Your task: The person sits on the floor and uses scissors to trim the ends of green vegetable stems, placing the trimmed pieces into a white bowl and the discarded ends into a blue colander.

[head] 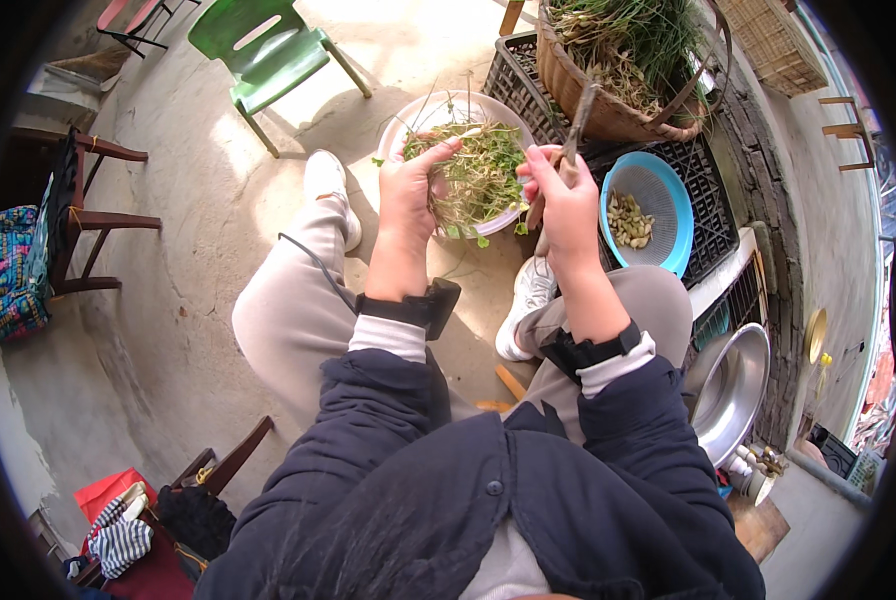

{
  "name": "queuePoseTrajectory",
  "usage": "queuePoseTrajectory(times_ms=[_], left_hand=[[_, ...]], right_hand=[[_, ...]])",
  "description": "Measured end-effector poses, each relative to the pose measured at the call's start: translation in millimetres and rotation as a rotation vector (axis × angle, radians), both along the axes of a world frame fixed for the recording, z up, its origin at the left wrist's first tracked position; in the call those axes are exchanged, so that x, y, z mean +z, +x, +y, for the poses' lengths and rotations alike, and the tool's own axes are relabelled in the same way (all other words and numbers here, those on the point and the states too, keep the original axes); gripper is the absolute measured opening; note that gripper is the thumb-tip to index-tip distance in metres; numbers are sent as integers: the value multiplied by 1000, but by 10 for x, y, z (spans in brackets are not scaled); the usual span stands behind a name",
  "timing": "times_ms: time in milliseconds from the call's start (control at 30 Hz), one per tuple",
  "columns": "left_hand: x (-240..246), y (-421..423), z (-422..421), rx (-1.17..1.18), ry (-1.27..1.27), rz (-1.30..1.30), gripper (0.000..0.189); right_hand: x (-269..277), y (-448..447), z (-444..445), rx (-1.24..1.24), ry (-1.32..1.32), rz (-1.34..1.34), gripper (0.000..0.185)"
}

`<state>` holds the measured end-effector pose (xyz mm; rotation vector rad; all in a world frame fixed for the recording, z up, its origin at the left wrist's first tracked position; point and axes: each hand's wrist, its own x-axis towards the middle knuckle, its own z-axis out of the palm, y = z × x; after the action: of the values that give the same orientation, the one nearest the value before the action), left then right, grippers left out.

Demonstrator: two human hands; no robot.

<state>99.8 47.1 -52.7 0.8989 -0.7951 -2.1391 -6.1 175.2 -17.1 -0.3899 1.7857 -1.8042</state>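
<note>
My left hand holds a bunch of thin green and straw-coloured plant stems over a pale plastic basin. A small whitish bulb shows by its thumb tip. Leafy greens and dry stems heap up in the basin, partly behind that hand. At the basin's right side, my right hand is closed around a worn, brownish long tool; its exact kind is unclear. Right of this hand, a blue plastic colander contains pale bulbs.
A woven basket full of bulbed green plants stands at the upper right beside black plastic crates. A green chair is beyond my left foot. A metal basin leans at the right, near a brick edge.
</note>
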Motion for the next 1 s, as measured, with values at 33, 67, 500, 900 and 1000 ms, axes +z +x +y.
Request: queuePoseTrajectory(times_ms=[33, 67, 500, 900, 1000], left_hand=[[-7, 14, -35, 11, -6, 6, 22], [-17, 23, -55, 30, -24, 6, 23], [4, -23, -35, 80, -109, 10, 26], [96, -48, 6, -40, -152, -27, 24], [104, -54, 16, -39, -154, -37, 23]], right_hand=[[41, 11, 74, 129, 17, -46, 24], [63, 42, 132, 258, 35, -111, 28], [39, -38, 227, 589, 456, -256, 41], [-26, -77, 177, 543, 488, -203, 35], [-32, -61, 171, 519, 481, -182, 35]])
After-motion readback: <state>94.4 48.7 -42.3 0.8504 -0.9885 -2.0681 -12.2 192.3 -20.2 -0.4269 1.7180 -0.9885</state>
